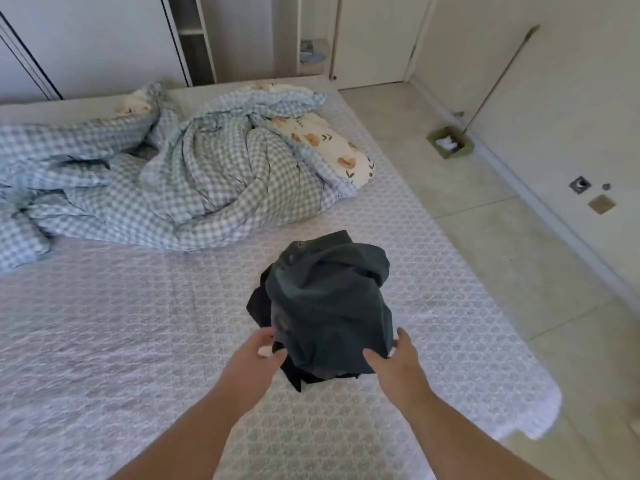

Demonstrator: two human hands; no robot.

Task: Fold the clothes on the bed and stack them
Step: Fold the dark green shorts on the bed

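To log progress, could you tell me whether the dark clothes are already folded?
No, the dark clothes lie in a crumpled heap on the bed.
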